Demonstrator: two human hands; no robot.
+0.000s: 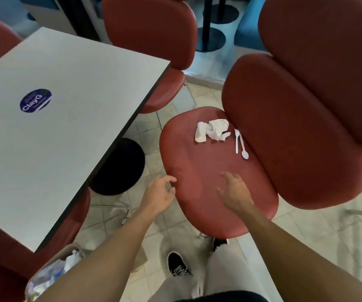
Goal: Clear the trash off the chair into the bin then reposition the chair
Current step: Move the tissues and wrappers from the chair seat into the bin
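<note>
A red padded chair [199, 171] stands in front of me, its backrest [289, 131] to the right. On the far part of the seat lie crumpled white napkins [211, 130] and, right of them, a white plastic fork [237, 138] crossing a white plastic spoon [243, 148]. My left hand [159, 194] hovers at the seat's left edge, fingers apart and empty. My right hand [234, 191] is over the near half of the seat, fingers spread, holding nothing. A bin [51, 273] with a clear bag of trash sits at bottom left, partly hidden by my left arm.
A grey table [67, 101] with a blue round sticker [35, 100] fills the left; its black round base [119, 166] rests on the tiled floor. Another red chair [154, 40] stands behind the table, and more red seats sit at the left edge.
</note>
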